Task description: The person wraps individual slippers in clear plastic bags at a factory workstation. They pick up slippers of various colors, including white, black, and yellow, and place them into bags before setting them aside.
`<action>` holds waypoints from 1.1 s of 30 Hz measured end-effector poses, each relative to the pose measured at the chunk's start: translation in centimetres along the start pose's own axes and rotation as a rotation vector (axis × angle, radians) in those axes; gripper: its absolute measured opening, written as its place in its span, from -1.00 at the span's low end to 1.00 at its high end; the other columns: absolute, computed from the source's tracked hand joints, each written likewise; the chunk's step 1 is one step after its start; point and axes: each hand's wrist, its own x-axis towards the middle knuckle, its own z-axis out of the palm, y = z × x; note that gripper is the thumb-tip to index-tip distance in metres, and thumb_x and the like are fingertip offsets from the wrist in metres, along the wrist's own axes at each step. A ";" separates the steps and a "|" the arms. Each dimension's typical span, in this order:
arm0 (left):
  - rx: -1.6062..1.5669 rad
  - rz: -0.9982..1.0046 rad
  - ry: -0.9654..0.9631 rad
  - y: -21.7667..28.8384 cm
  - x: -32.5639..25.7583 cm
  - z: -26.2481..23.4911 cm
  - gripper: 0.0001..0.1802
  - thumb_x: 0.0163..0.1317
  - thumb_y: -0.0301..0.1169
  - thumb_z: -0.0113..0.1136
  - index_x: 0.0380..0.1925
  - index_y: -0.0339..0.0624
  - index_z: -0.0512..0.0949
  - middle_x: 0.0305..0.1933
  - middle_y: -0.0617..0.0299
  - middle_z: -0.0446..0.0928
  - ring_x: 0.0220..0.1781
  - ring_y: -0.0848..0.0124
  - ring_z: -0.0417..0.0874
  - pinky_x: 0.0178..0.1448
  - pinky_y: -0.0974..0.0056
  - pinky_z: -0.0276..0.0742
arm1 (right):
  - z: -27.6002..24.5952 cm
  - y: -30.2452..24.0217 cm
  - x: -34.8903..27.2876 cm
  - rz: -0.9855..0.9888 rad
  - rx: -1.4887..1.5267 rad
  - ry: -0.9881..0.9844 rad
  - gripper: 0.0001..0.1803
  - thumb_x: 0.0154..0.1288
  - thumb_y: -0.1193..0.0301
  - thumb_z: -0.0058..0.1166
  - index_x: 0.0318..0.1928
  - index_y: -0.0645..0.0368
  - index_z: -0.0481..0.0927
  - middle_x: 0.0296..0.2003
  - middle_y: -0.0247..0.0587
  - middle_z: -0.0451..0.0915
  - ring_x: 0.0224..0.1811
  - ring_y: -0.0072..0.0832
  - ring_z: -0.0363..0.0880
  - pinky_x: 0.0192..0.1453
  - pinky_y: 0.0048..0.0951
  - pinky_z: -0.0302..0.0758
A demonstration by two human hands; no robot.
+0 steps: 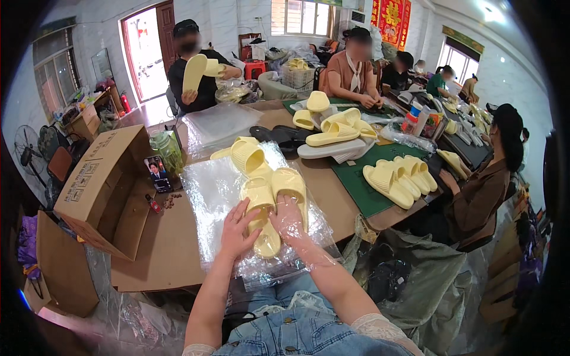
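Two pale yellow moulded slippers (259,194) lie right in front of you, side by side, on a glossy, wrinkled stack of clear plastic bags (214,199) near the edge of the tan tabletop (163,255). Each has a smooth, matte look, a broad rounded strap and a thick sole; the left one's heel points toward you. Your left hand (238,230) lies with fingers loosely spread against that slipper's left side, not clenched. Your right hand (289,221) reaches onto the right slipper, shiny film crinkling over your skin; whether it grips, you cannot tell. Another slipper of the same yellow (248,155) touches them beyond. To your left stands an open, stiff brown cardboard box (98,204).
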 end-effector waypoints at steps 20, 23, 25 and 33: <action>0.014 -0.025 0.042 0.0 -0.3 -0.1 -0.40 0.10 -0.22 0.39 0.22 0.14 0.59 0.51 0.06 0.33 0.47 0.03 0.38 0.50 0.00 0.26 | -5.3 -1.1 -9.1 -0.273 0.138 -0.094 -0.29 0.34 0.24 0.19 0.42 0.22 0.32 0.20 0.27 0.43 0.27 0.20 0.40 0.41 -0.01 0.35; -0.022 -0.018 0.069 0.0 -0.3 0.2 -0.41 0.11 -0.22 0.37 0.23 0.14 0.58 0.52 0.05 0.32 0.46 0.02 0.38 0.50 -0.01 0.26 | -8.7 -1.5 -13.3 -0.354 0.209 -0.279 -0.37 0.36 0.26 0.18 0.38 0.18 0.38 0.25 0.20 0.43 0.27 0.12 0.44 0.37 -0.03 0.41; -0.012 -0.048 0.053 0.1 -0.3 0.6 -0.42 0.13 -0.24 0.35 0.23 0.12 0.58 0.51 0.04 0.32 0.46 0.01 0.38 0.50 -0.01 0.26 | -11.5 -2.0 -15.1 -0.407 0.360 -0.548 -0.44 0.39 0.26 0.18 0.33 0.16 0.46 0.23 0.12 0.49 0.22 0.03 0.50 0.31 -0.09 0.46; -0.020 -0.003 0.060 0.2 -0.3 -0.6 -0.49 0.12 -0.30 0.31 0.15 0.04 0.64 0.49 0.00 0.35 0.49 -0.04 0.36 0.51 -0.01 0.25 | -17.1 -4.1 -8.4 -0.038 0.515 -0.325 -0.78 0.33 0.35 0.27 -0.07 0.12 0.74 -0.25 -0.20 0.75 -0.33 -0.41 0.73 -0.20 -0.36 0.61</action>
